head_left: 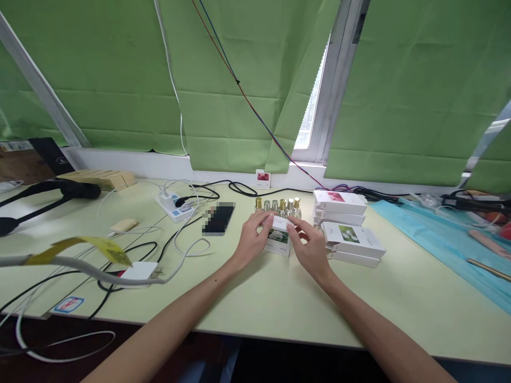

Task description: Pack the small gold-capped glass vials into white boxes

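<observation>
Grasping a small white box (278, 248) near its upper corners, with the fingers of the left hand (254, 234) and right hand (310, 244). Held low at the desk (259, 298), just in front of the bottles (282, 204); cannot tell whether resting there. Looks like thin card: probably light, fairly stiff, easily dented. Best pinched gently by the side edges. Farther right, notice stacked boxes (359, 238); farther left, a phone (219, 219).

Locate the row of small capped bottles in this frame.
In the head view, just right of centre, the bottles stand just beyond the box held by the left hand and right hand.
</observation>
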Demonstrator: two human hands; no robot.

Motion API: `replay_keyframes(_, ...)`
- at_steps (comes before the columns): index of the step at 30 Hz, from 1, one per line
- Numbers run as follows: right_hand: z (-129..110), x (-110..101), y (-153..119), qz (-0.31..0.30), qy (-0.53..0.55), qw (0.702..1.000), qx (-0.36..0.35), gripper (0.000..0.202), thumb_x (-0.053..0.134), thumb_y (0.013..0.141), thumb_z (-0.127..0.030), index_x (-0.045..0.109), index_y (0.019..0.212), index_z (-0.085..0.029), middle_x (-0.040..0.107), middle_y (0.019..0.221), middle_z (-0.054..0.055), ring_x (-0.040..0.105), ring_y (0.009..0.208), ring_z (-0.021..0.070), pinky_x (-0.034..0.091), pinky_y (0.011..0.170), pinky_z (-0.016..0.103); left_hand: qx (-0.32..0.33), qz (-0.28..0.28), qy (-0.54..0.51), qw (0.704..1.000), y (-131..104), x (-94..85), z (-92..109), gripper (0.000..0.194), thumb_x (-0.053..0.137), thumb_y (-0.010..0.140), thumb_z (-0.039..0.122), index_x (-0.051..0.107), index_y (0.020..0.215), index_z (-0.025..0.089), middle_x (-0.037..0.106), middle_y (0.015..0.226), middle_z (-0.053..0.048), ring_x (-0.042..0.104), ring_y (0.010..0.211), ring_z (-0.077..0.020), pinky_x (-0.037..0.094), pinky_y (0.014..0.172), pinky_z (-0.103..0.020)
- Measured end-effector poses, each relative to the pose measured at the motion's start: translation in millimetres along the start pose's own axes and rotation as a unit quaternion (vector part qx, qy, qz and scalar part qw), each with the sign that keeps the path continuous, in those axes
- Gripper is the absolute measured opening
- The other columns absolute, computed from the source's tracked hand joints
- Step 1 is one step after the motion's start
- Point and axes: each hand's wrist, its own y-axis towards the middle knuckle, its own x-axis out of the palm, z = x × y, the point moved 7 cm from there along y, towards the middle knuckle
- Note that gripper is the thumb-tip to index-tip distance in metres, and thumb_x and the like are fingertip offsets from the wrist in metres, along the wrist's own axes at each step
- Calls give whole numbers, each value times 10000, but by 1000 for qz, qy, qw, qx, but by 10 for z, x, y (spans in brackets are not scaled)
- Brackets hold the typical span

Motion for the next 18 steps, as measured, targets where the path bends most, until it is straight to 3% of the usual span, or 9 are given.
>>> replay_keyframes(7,-34,20,-3,-10,-8,999,-39,332,651,903,-387,710,1156,-180,708,880,61,565,650,148,556,608,310,-1,-1,12,1000,5,0,9,368,456,1009,457,719,1042,203,700,1041,-76,636,984,-210,484,876,-317)
replay_keyframes(18,-17,31,2,-8,-17,999,-47,324,646,908,-393,714,1145,-184,709,880,66,586,675,163,553,618,319,-1,-3,18,1000,0,-1,11,377,445,1014,457,727,1043,209,702,1039,-73,635,999,-213,480,885,-320)
